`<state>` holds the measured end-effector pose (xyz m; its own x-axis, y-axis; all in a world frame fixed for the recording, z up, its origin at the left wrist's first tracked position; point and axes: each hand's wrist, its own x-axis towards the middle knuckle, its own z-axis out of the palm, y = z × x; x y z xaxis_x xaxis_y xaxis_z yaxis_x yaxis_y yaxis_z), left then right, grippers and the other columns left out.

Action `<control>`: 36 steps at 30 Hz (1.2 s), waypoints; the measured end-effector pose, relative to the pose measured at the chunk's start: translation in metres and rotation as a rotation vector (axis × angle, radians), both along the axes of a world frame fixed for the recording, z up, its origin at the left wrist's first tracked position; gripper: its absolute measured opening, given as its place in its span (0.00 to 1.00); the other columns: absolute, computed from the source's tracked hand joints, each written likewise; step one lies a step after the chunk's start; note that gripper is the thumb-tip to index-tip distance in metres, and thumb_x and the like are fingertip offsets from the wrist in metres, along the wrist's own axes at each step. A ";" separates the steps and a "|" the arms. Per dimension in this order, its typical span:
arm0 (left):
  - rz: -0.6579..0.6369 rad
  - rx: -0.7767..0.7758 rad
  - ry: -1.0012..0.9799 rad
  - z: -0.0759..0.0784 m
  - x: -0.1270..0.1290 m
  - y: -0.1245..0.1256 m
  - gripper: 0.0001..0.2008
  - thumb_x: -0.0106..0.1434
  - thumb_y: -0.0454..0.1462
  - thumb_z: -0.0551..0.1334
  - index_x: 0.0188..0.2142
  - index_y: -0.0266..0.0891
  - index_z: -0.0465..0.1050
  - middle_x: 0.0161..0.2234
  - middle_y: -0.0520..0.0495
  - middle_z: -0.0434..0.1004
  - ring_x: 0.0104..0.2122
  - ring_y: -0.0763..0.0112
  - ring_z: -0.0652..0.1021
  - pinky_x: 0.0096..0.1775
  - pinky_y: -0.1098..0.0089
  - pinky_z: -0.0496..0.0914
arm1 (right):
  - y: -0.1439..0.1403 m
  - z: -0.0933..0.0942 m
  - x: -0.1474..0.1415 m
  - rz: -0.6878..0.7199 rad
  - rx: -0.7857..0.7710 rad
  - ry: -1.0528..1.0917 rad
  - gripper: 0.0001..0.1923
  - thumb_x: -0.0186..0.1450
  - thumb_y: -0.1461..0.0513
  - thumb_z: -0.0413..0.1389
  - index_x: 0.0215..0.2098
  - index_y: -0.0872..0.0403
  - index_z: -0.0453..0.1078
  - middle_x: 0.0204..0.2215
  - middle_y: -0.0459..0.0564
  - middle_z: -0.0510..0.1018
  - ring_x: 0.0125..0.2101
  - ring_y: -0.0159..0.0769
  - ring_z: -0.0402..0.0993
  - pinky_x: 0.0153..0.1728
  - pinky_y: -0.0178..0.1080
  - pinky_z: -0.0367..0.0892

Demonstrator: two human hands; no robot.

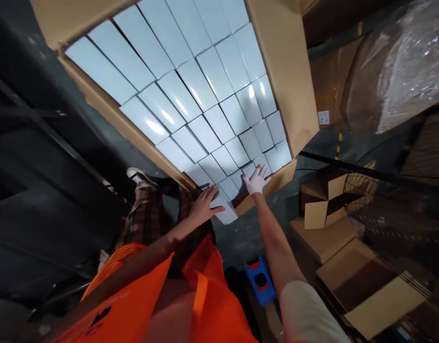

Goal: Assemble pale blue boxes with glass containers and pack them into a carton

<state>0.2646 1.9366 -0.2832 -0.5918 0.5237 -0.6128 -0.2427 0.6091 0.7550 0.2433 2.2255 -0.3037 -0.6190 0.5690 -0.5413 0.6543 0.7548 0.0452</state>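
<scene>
A large open cardboard carton (287, 62) holds white boxes (201, 85) packed in close rows. My bare left hand (204, 206) is at its near edge, thumb and fingers spread round a white box (224, 213) that juts out past the rows. Part of that box is hidden under the hand. My right hand (257, 181), in a white glove with some coloured fingertips, lies with fingers spread on the boxes near the carton's near right corner. No box is visibly gripped in it.
Opened cartons (322, 238) are stacked on the right, below a dark bar (341, 164). Clear plastic wrap (415, 62) covers something at the upper right. A blue and red device (260, 281) is low in the middle. Another person's shoe (137, 176) shows at left.
</scene>
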 end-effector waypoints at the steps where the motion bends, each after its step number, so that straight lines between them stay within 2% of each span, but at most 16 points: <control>1: -0.004 -0.014 0.004 0.000 0.001 -0.004 0.42 0.65 0.57 0.69 0.71 0.41 0.63 0.73 0.34 0.63 0.72 0.46 0.64 0.70 0.51 0.62 | -0.004 -0.010 -0.003 -0.015 -0.013 0.002 0.53 0.68 0.41 0.56 0.74 0.74 0.51 0.73 0.86 0.50 0.72 0.71 0.47 0.64 0.69 0.52; 3: -0.015 -0.037 0.016 -0.001 0.002 -0.007 0.40 0.67 0.57 0.66 0.71 0.43 0.64 0.73 0.35 0.63 0.72 0.46 0.65 0.70 0.51 0.63 | -0.015 -0.014 0.001 -0.050 -0.046 0.018 0.53 0.71 0.41 0.50 0.75 0.74 0.46 0.75 0.85 0.43 0.74 0.71 0.41 0.64 0.72 0.50; 5: -0.025 -0.052 0.032 -0.003 0.000 -0.001 0.38 0.68 0.57 0.65 0.70 0.43 0.65 0.73 0.36 0.63 0.72 0.46 0.64 0.70 0.51 0.62 | -0.035 0.002 0.022 -0.082 -0.086 0.050 0.47 0.74 0.43 0.45 0.77 0.67 0.45 0.77 0.77 0.43 0.75 0.64 0.42 0.66 0.70 0.49; 8: -0.024 -0.066 0.053 -0.011 -0.004 0.018 0.36 0.69 0.56 0.64 0.69 0.40 0.68 0.70 0.33 0.67 0.70 0.44 0.66 0.70 0.49 0.61 | -0.083 0.040 0.077 -0.130 -0.141 0.094 0.35 0.77 0.49 0.38 0.76 0.56 0.53 0.75 0.66 0.56 0.73 0.51 0.51 0.70 0.63 0.49; 10: -0.021 -0.066 0.051 -0.016 -0.003 0.027 0.34 0.70 0.55 0.64 0.68 0.39 0.69 0.66 0.32 0.71 0.67 0.45 0.70 0.69 0.49 0.63 | -0.119 0.052 0.110 -0.178 -0.164 0.093 0.30 0.77 0.53 0.39 0.71 0.57 0.61 0.69 0.66 0.66 0.69 0.48 0.60 0.69 0.55 0.55; 11: -0.020 -0.064 0.047 -0.018 0.000 0.028 0.33 0.70 0.54 0.64 0.67 0.39 0.70 0.65 0.32 0.72 0.66 0.45 0.71 0.68 0.50 0.63 | -0.136 0.052 0.121 -0.206 -0.163 0.086 0.29 0.77 0.55 0.40 0.69 0.59 0.63 0.67 0.67 0.68 0.68 0.48 0.62 0.69 0.53 0.57; 13: -0.004 -0.072 0.043 -0.019 0.006 0.018 0.32 0.71 0.53 0.63 0.67 0.38 0.69 0.66 0.32 0.71 0.67 0.45 0.69 0.69 0.49 0.62 | -0.161 0.037 0.130 -0.259 -0.147 0.063 0.28 0.75 0.54 0.45 0.66 0.63 0.66 0.66 0.70 0.67 0.67 0.53 0.61 0.67 0.53 0.59; 15: 0.042 -0.109 0.056 -0.016 0.013 -0.004 0.34 0.71 0.53 0.61 0.69 0.36 0.66 0.71 0.29 0.64 0.72 0.42 0.62 0.71 0.45 0.56 | -0.177 0.014 0.125 -0.294 -0.124 0.044 0.30 0.74 0.52 0.49 0.66 0.64 0.65 0.69 0.71 0.64 0.69 0.61 0.55 0.67 0.59 0.57; 17: 0.111 -0.161 0.080 -0.012 0.016 -0.034 0.36 0.72 0.53 0.60 0.71 0.35 0.61 0.74 0.28 0.57 0.74 0.40 0.56 0.73 0.42 0.52 | -0.187 -0.011 0.109 -0.311 -0.106 0.040 0.33 0.75 0.51 0.47 0.70 0.64 0.62 0.71 0.72 0.60 0.71 0.65 0.49 0.66 0.64 0.54; 20: 0.219 -0.247 0.104 -0.012 0.007 -0.081 0.36 0.72 0.53 0.59 0.71 0.36 0.59 0.72 0.30 0.60 0.73 0.42 0.59 0.73 0.44 0.52 | -0.196 -0.039 0.079 -0.311 -0.104 0.065 0.35 0.76 0.53 0.43 0.74 0.64 0.55 0.75 0.75 0.53 0.74 0.64 0.43 0.66 0.69 0.49; 23: 0.333 -0.364 0.092 -0.020 -0.026 -0.123 0.33 0.69 0.50 0.63 0.67 0.35 0.65 0.69 0.29 0.65 0.72 0.40 0.62 0.73 0.46 0.54 | -0.202 -0.052 0.056 -0.322 -0.120 0.088 0.34 0.75 0.55 0.41 0.74 0.63 0.57 0.76 0.75 0.50 0.74 0.66 0.42 0.65 0.73 0.45; 25: 0.404 -0.436 0.054 -0.027 -0.061 -0.149 0.31 0.67 0.48 0.66 0.64 0.35 0.69 0.66 0.28 0.68 0.70 0.39 0.65 0.72 0.46 0.57 | -0.202 -0.054 0.047 -0.342 -0.134 0.091 0.33 0.74 0.56 0.40 0.72 0.62 0.60 0.75 0.75 0.52 0.74 0.66 0.46 0.64 0.75 0.46; 27: 0.464 -0.476 -0.007 -0.030 -0.102 -0.171 0.26 0.68 0.46 0.68 0.61 0.37 0.71 0.63 0.32 0.73 0.67 0.42 0.70 0.69 0.44 0.61 | -0.197 -0.051 0.043 -0.357 -0.152 0.090 0.32 0.73 0.57 0.41 0.72 0.60 0.61 0.74 0.75 0.55 0.73 0.65 0.50 0.64 0.74 0.49; 31: 0.564 -0.464 -0.169 -0.023 -0.180 -0.205 0.17 0.71 0.44 0.67 0.54 0.37 0.76 0.55 0.41 0.79 0.54 0.56 0.80 0.59 0.48 0.74 | -0.180 -0.036 0.039 -0.360 -0.185 0.085 0.31 0.71 0.55 0.45 0.68 0.58 0.67 0.75 0.72 0.56 0.74 0.63 0.50 0.66 0.71 0.51; 34: 0.672 -0.427 -0.257 -0.011 -0.228 -0.227 0.17 0.72 0.43 0.67 0.54 0.37 0.76 0.54 0.41 0.80 0.51 0.58 0.81 0.54 0.52 0.78 | -0.166 -0.020 0.034 -0.357 -0.189 0.084 0.31 0.68 0.54 0.49 0.65 0.56 0.70 0.75 0.68 0.56 0.75 0.62 0.49 0.68 0.68 0.51; 36: 0.764 -0.399 -0.292 -0.005 -0.263 -0.241 0.18 0.72 0.43 0.66 0.57 0.37 0.75 0.55 0.41 0.78 0.51 0.58 0.81 0.52 0.53 0.79 | -0.160 -0.007 0.026 -0.374 -0.173 0.085 0.32 0.65 0.53 0.51 0.64 0.57 0.71 0.74 0.68 0.59 0.75 0.62 0.52 0.69 0.64 0.54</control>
